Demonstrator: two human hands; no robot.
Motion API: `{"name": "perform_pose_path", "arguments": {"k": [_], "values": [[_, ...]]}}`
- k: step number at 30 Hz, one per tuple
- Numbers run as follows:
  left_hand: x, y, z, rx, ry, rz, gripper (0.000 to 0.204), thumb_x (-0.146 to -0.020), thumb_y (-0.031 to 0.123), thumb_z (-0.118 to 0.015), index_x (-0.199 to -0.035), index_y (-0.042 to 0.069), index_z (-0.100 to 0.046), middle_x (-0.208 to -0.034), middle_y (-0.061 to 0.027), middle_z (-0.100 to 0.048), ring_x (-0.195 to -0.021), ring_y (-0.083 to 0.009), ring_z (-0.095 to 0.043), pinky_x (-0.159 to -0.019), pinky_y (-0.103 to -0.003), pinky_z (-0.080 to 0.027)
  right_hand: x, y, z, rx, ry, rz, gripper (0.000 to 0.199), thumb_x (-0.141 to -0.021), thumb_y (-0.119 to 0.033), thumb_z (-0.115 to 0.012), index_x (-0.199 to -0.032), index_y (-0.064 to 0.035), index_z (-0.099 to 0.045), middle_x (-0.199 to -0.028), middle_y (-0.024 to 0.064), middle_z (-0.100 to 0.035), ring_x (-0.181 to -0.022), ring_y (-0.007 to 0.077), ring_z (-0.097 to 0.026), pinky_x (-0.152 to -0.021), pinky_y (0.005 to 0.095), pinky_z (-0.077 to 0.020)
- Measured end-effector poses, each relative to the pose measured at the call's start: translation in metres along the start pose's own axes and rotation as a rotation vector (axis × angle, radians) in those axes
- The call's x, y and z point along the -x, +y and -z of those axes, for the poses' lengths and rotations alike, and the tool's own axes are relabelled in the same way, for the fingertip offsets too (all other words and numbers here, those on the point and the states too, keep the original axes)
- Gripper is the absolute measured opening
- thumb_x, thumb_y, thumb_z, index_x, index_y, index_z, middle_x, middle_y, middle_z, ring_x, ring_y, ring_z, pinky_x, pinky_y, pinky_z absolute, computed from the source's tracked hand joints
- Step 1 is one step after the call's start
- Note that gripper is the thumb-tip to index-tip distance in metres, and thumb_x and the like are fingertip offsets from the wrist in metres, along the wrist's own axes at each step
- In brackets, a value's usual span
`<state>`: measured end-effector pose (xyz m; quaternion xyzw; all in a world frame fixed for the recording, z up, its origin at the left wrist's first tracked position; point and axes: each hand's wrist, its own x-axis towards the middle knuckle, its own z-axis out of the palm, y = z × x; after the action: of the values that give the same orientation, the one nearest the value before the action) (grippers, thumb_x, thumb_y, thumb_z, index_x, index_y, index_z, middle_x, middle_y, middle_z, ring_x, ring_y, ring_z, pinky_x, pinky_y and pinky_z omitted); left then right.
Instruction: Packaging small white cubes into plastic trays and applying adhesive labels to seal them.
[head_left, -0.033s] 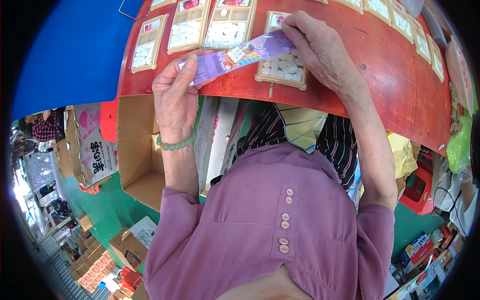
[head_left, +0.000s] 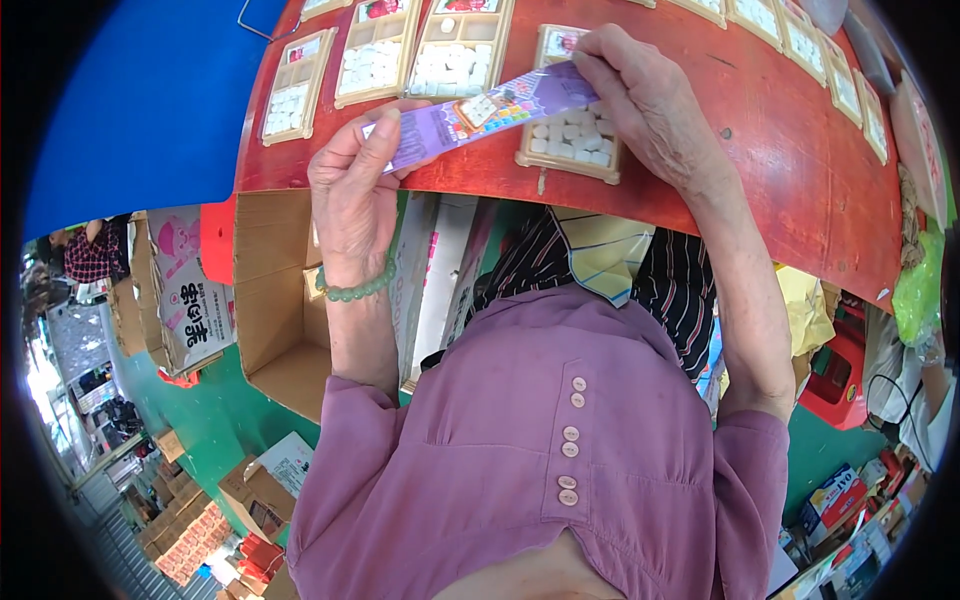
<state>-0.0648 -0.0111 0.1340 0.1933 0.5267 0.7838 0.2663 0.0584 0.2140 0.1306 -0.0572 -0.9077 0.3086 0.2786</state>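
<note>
A long purple printed strip [head_left: 490, 112] is stretched between my two hands above the near edge of a red table. My left hand [head_left: 350, 185] pinches its left end, thumb on top. The right end is gripped by my right hand [head_left: 645, 105], which sits higher and farther out. Partly covered by the strip and my right hand, a cream plastic tray [head_left: 572, 145] filled with white pieces lies on the table. Whether my right fingers also touch that tray, I cannot tell.
Similar cream trays [head_left: 370, 62] of white pieces stand at the far left, and more trays [head_left: 805, 48] line the far right of the red table [head_left: 780, 160]. An open cardboard box [head_left: 280, 290] is below the left edge. A blue surface [head_left: 130, 110] adjoins it.
The tray under the strip has shifted slightly to the right. Both hands and the strip have moved a little to the right as well; each end is still held.
</note>
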Motion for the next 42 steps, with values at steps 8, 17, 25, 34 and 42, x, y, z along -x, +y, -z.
{"name": "perform_pose_path", "arguments": {"k": [8,17,25,34,42], "values": [[-0.003,-0.022,-0.036,-0.001,-0.097,0.053,0.016,-0.086,0.005,-0.066,-0.098,-0.005,-0.066,-0.091,-0.0093,-0.067,-0.080,-0.0122,-0.064,-0.072,-0.027,-0.056,0.036,0.007,0.040,-0.330,0.056,-0.368,0.011,-0.095,-0.012,-0.053,-0.099,-0.0029,-0.057,-0.082,-0.0027,-0.054,-0.080,0.0053,-0.048,-0.071,0.0212,-0.0414],[-0.046,-0.045,-0.085,-0.525,-0.233,-0.051,0.019,-0.079,0.012,-0.075,-0.073,0.000,-0.061,-0.068,-0.0013,-0.063,-0.063,-0.0061,-0.061,-0.054,-0.018,-0.047,0.076,0.009,0.084,-0.510,0.308,-0.615,0.009,-0.088,-0.010,-0.065,-0.093,-0.0026,-0.064,-0.076,-0.0047,-0.058,-0.068,0.0014,-0.052,-0.062,0.0159,-0.0401],[-0.065,-0.054,-0.103,-0.353,-0.274,0.071,0.020,-0.079,0.013,-0.073,-0.072,0.000,-0.061,-0.069,-0.0031,-0.063,-0.065,-0.0088,-0.063,-0.057,-0.020,-0.052,0.090,0.007,0.070,-0.458,0.321,-0.809,0.011,-0.085,-0.013,-0.069,-0.087,-0.0039,-0.063,-0.068,-0.0021,-0.061,-0.053,0.0004,-0.052,-0.044,0.0134,-0.0373],[-0.068,-0.057,-0.099,-0.510,-0.285,0.048,0.017,-0.081,0.012,-0.071,-0.073,-0.001,-0.062,-0.070,-0.0043,-0.064,-0.065,-0.0088,-0.064,-0.056,-0.020,-0.052,0.085,0.011,0.069,-0.424,0.284,-0.854,0.014,-0.085,-0.016,-0.069,-0.087,-0.0033,-0.063,-0.067,-0.0025,-0.060,-0.053,0.0002,-0.051,-0.044,0.0134,-0.0390],[-0.068,-0.056,-0.100,-0.636,-0.314,0.037,0.020,-0.079,0.010,-0.071,-0.068,-0.001,-0.059,-0.066,-0.0041,-0.062,-0.064,-0.0087,-0.064,-0.054,-0.020,-0.051,0.082,0.012,0.065,-0.250,0.230,-0.844,0.014,-0.084,-0.015,-0.070,-0.087,-0.0029,-0.063,-0.066,-0.0026,-0.059,-0.052,0.0002,-0.050,-0.042,0.0142,-0.0371]]}}
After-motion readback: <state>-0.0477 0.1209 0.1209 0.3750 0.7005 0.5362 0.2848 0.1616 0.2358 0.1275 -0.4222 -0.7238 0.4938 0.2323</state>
